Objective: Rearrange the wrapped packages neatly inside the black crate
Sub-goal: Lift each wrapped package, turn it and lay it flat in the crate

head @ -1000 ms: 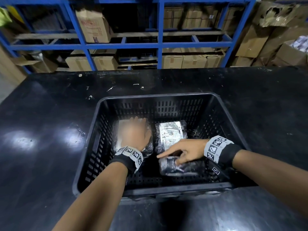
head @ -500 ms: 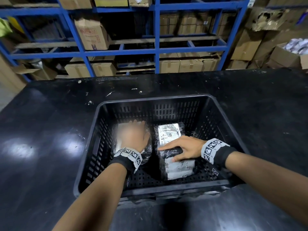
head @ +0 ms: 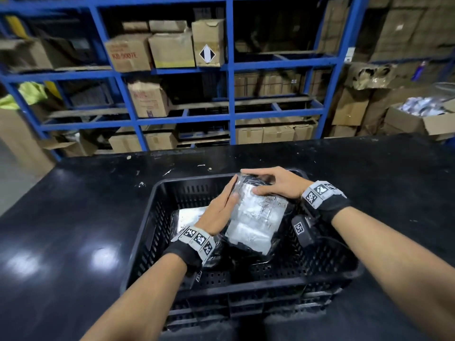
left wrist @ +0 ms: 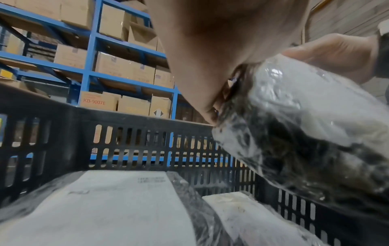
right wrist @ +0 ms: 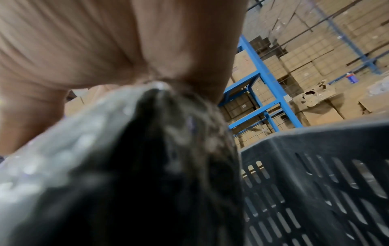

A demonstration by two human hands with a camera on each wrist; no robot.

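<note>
A black slotted crate [head: 157, 217] stands on the table. Both hands hold one wrapped package [head: 256, 217] tilted above the crate's middle. It is a pale block in clear film with dark contents underneath. My right hand [head: 278, 185] grips its far end, fingers curled over the top and thumb on the face. My left hand [head: 219, 210] presses flat against its left side with straight fingers. A second package [head: 187, 215] lies flat on the crate floor at the left. The left wrist view shows that package [left wrist: 115, 208] and a third one [left wrist: 242, 211] beside it under the lifted package [left wrist: 305, 124].
The crate sits on a black table [head: 73, 217] with white scuffs near its far edge. Behind the table stand blue shelves [head: 229, 107] full of cardboard boxes. An open box of white items [head: 418, 114] is at the far right.
Both hands were resting on packages lying in the crate. The right hand has lifted its package up and tilted it, and the left hand has left its own package to steady the lifted one.
</note>
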